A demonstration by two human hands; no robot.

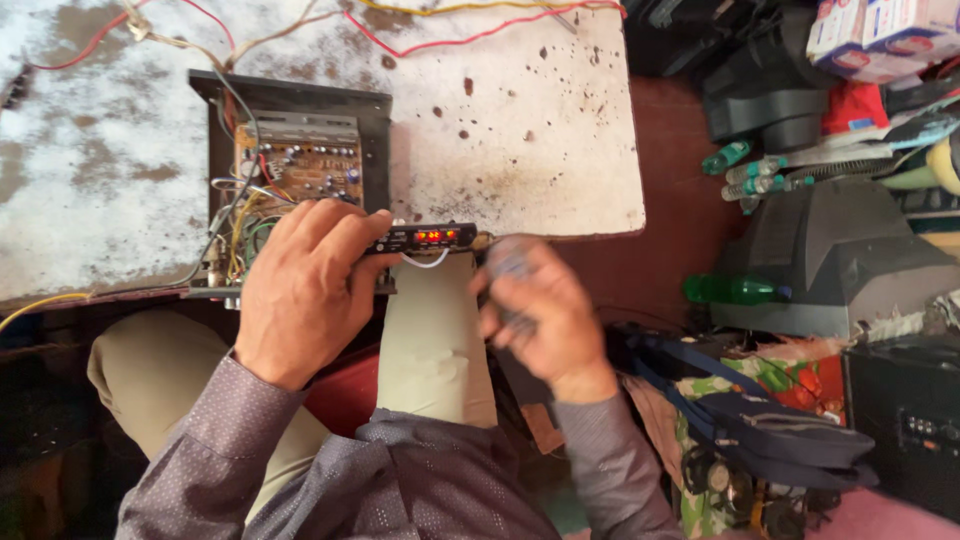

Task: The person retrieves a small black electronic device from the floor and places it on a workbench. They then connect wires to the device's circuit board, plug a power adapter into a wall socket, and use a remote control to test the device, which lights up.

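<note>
My left hand (305, 285) grips a slim black display module (425, 238) whose red digits are lit, holding it at the near edge of the worn white table (520, 130). Just behind the hand lies an open black chassis (375, 120) with a brown circuit board (300, 160) and bundled wires. A white wire loops under the module. My right hand (535, 310) is blurred, just right of the module, fingers curled around something small and grey that I cannot make out.
Red, yellow and white wires (440, 40) trail across the table's far side. To the right stand a dark old monitor casing (840, 250), green bottles (730, 290), a blue bag (770, 420), boxes and a black speaker (910, 420) on the floor.
</note>
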